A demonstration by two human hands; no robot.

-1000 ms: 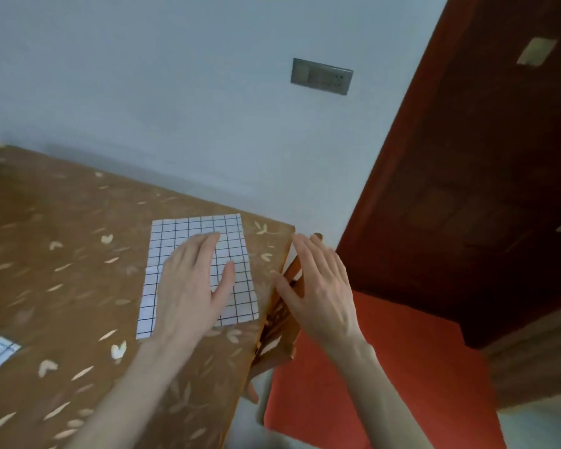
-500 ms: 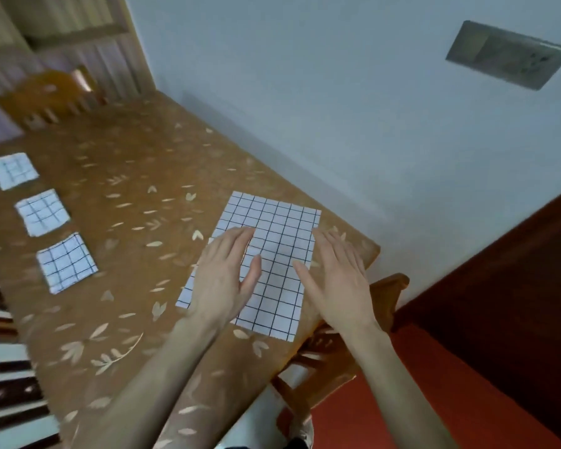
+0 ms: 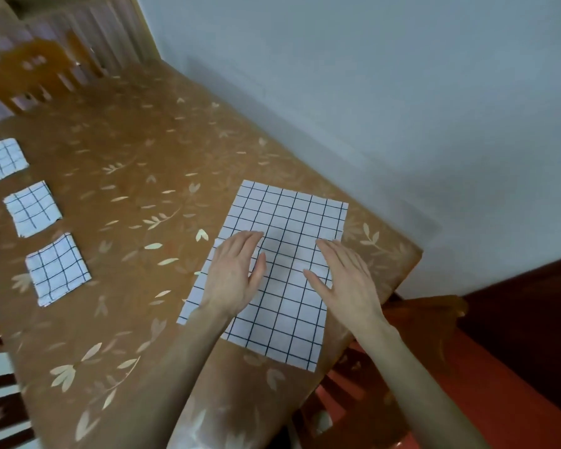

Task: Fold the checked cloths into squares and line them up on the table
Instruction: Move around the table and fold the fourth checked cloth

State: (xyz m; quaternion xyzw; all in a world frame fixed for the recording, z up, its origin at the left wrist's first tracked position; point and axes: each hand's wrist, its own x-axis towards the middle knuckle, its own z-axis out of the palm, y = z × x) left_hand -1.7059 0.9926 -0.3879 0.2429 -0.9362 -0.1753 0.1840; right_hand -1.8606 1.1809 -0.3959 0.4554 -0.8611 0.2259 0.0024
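A white cloth with a black check (image 3: 285, 222) lies flat as a long rectangle near the table's right corner. My left hand (image 3: 234, 273) rests palm down on its left half, fingers apart. Palm down on the cloth's right half lies my right hand (image 3: 344, 277), fingers spread too. Neither hand grips the cloth. Three folded checked squares form a line at the table's left: the far one (image 3: 3, 159), the middle one (image 3: 32, 208) and the near one (image 3: 57, 268).
The table (image 3: 127, 176) wears a brown cover with pale leaf prints and stands against a grey wall. One wooden chair (image 3: 30, 72) is at the far end. Another chair (image 3: 428, 306) stands beyond the table's right edge, over a red floor.
My right hand has come from the chair beside the table onto the cloth. My view has swung left, bringing the three folded squares into sight. My left hand stays on the cloth.
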